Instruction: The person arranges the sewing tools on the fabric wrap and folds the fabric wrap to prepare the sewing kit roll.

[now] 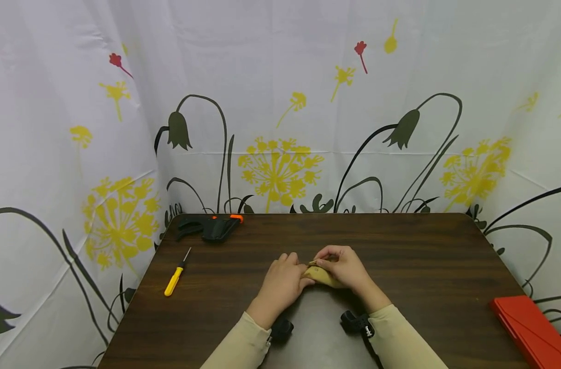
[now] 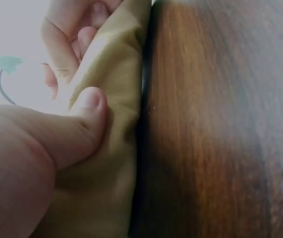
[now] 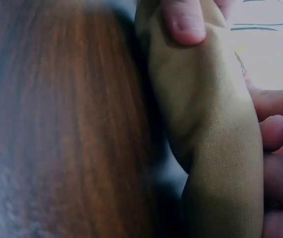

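A tan fabric piece (image 1: 324, 277), soft and creased, is held between both hands near the middle of the table. My left hand (image 1: 282, 282) grips its left end; in the left wrist view the left thumb (image 2: 84, 126) presses flat on the cloth, and the fingers behind it are hidden. With thumb and forefinger, my right hand (image 1: 347, 266) pinches the upper edge of the fabric. In the right wrist view the fabric (image 3: 220, 148) hangs in a long fold, with the right fingers (image 3: 275, 131) along its far side and the left thumb at the top.
Under the hands is a dark wood-grain table (image 1: 423, 256). To the left lies a yellow-handled screwdriver (image 1: 174, 279); behind it is a black pistol-shaped tool (image 1: 211, 228) with orange parts. A red box (image 1: 531, 328) stands at the right edge. A flowered curtain (image 1: 271, 66) hangs behind.
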Demonstrator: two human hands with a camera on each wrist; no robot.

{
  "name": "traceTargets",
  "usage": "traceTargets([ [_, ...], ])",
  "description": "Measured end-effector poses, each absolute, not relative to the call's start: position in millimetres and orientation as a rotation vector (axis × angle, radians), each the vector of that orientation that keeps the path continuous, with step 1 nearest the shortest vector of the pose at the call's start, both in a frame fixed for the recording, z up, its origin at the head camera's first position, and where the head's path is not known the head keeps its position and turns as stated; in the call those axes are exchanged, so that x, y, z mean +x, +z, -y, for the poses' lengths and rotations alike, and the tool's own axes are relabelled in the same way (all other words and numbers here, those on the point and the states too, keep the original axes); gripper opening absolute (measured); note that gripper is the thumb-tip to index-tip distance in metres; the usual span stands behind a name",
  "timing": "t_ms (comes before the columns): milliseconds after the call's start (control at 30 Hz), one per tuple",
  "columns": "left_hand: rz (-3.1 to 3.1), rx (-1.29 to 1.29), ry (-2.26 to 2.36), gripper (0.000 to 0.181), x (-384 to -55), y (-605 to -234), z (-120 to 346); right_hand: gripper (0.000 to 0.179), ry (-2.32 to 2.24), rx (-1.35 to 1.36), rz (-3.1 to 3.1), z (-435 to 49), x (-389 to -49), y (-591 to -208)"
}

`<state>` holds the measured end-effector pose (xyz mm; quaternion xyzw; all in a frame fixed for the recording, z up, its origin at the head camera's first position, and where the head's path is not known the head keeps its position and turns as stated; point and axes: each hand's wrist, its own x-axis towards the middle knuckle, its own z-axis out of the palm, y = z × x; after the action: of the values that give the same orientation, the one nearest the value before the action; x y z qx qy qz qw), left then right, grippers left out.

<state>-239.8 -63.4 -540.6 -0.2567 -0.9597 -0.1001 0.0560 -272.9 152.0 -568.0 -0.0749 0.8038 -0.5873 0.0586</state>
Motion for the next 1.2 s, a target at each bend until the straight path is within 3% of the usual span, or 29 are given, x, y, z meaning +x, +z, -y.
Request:
traceTargets([
  [533, 2.836, -0.764, -0.477, 0.033, -250, -553, 70, 0.006, -1.831, -0.275, -2.380, -159, -274, -566],
  [767, 2.853, -0.716, -0.520, 0.030, -250, -552, 67, 0.003, -1.755, -0.509, -2.462, -164, -275, -564],
  [933, 2.863, -0.713, -0.513, 0.028, -249, -551, 66, 0.011, -1.693, -0.661, -2.447, -170, -276, -566],
  [1033, 2.869, -0.709, -0.513, 0.026, -248, -551, 65, 0.004, -1.661, -0.709, -2.410, -172, -276, -565],
  [1200, 2.881, -0.707, -0.511, 0.022, -246, -551, 64, 0.019, -1.670, -0.665, -2.335, -171, -277, -567],
])
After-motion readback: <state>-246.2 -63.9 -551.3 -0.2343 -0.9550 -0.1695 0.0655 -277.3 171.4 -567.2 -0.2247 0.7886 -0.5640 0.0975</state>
